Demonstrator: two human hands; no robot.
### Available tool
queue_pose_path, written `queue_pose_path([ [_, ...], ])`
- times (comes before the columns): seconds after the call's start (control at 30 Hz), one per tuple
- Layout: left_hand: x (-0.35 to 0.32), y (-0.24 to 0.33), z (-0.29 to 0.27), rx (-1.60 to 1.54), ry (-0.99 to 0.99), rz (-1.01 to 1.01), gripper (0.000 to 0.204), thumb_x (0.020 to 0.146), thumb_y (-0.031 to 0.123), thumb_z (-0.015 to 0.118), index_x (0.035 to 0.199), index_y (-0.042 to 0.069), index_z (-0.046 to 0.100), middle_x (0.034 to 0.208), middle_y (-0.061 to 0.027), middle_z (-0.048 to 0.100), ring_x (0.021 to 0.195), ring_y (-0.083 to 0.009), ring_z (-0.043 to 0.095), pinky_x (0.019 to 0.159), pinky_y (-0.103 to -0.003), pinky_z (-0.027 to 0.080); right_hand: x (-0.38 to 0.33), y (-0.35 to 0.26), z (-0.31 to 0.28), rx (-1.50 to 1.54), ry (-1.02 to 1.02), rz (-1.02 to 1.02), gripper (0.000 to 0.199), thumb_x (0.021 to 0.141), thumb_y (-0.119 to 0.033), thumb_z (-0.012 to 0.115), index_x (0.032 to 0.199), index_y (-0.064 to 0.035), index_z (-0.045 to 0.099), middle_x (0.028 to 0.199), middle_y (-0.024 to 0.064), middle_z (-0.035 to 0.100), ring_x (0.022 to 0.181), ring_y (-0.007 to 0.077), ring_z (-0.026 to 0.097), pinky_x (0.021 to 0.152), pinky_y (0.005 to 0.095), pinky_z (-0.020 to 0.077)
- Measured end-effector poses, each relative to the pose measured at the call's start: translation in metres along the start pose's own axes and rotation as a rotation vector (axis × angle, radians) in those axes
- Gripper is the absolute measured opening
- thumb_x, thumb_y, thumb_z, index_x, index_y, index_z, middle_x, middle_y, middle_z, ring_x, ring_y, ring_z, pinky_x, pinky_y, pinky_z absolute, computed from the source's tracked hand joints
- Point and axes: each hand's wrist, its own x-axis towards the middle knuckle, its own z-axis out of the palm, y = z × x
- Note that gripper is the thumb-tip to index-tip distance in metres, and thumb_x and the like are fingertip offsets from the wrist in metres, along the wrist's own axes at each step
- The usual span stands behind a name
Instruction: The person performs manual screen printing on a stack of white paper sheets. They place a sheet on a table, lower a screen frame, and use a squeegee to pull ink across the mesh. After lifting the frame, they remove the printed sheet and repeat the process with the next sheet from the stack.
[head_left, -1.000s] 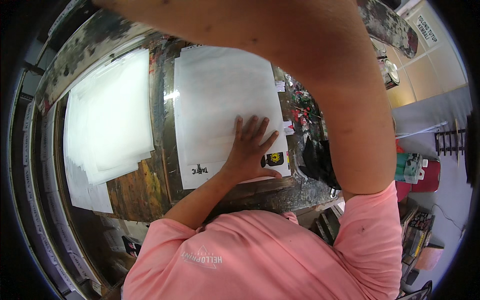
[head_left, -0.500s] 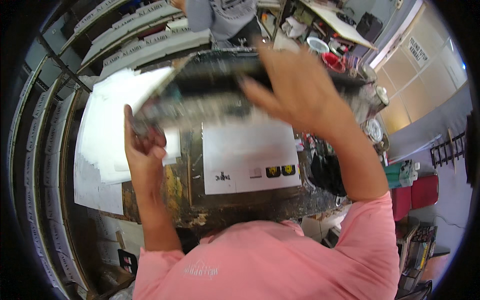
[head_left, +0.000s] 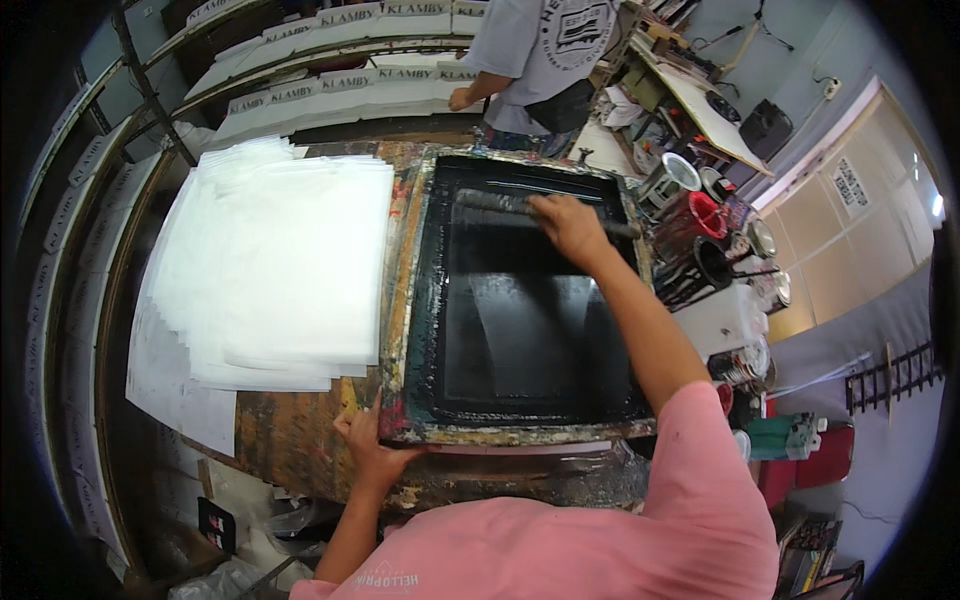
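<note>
Black screen (head_left: 530, 345), dark squeegee (head_left: 490, 202) across it

A rack (head_left: 148, 90) stands at the far left, well apart from the left hand. Nearer that hand, white sheets (head_left: 280, 270) lie in an uneven stack, beyond it and to its left, on the stained table (head_left: 285, 430). The left hand (head_left: 372, 455) touches the screen's near left corner, thumb along the near edge, some fingers curled; whether it pinches the frame, I cannot tell. The screen lies flat, beyond this hand and to its right. A person in grey (head_left: 530, 40) stands beyond the right hand. The right hand (head_left: 570, 228) is wrapped around the squeegee, which reaches out to either side of it over the screen's far part. Tins (head_left: 692, 220) crowd to its right; a green jug (head_left: 785, 437) sits nearer and farther right.
</note>
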Motion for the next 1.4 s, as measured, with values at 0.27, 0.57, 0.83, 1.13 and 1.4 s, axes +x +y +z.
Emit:
queue_pose_path([
  [0.27,0.002,0.005,-0.003,0.037,-0.032,-0.022,0.131,0.049,0.080,0.091,0.149,0.001,0.061,0.079,-0.0007,0.053,0.079,-0.0213,0.051,0.096,-0.046,0.030,0.049,0.027,0.040,-0.094,-0.184,0.005,0.033,0.101,-0.026,0.066,0.134,-0.0206,0.065,0.107,0.0097,0.070,0.104,0.0354,0.069,0.084,0.0505,0.0589],
  [0.57,0.004,0.004,-0.007,0.131,-0.103,-0.048,0.115,0.052,0.076,0.091,0.139,0.003,0.070,0.097,-0.0043,0.053,0.095,-0.0233,0.051,0.099,-0.047,0.029,0.016,-0.014,0.041,-0.127,-0.066,0.086,0.036,0.093,-0.044,0.075,0.111,-0.0131,0.071,0.101,0.0084,0.068,0.099,0.0334,0.069,0.079,0.0490,0.0586],
  [0.83,0.000,0.002,-0.005,0.063,-0.075,-0.077,0.110,0.049,0.063,0.096,0.136,0.001,0.071,0.099,-0.0052,0.056,0.100,-0.0250,0.054,0.101,-0.048,0.028,-0.095,-0.110,0.000,-0.106,-0.186,0.102,0.040,0.089,-0.043,0.079,0.114,-0.0131,0.070,0.105,0.0078,0.067,0.101,0.0307,0.067,0.076,0.0444,0.0610],
  [1.13,-0.002,0.005,-0.004,0.093,-0.050,-0.071,0.113,0.049,0.067,0.097,0.138,0.001,0.070,0.102,-0.0059,0.060,0.104,-0.0257,0.056,0.100,-0.044,0.029,-0.180,-0.232,-0.092,-0.002,-0.405,0.172,0.044,0.085,-0.038,0.082,0.113,-0.0079,0.067,0.103,0.0098,0.065,0.096,0.0306,0.067,0.075,0.0441,0.0598],
  [1.4,0.005,0.023,-0.011,-0.041,0.005,-0.165,0.110,0.056,0.056,0.103,0.145,0.003,0.066,0.108,-0.0078,0.069,0.094,-0.0227,0.065,0.097,-0.042,0.041,-0.190,-0.252,-0.126,-0.103,-0.246,0.130,0.038,0.089,-0.035,0.078,0.111,-0.0083,0.064,0.107,0.0112,0.062,0.106,0.0325,0.061,0.095,0.0501,0.0535],
])
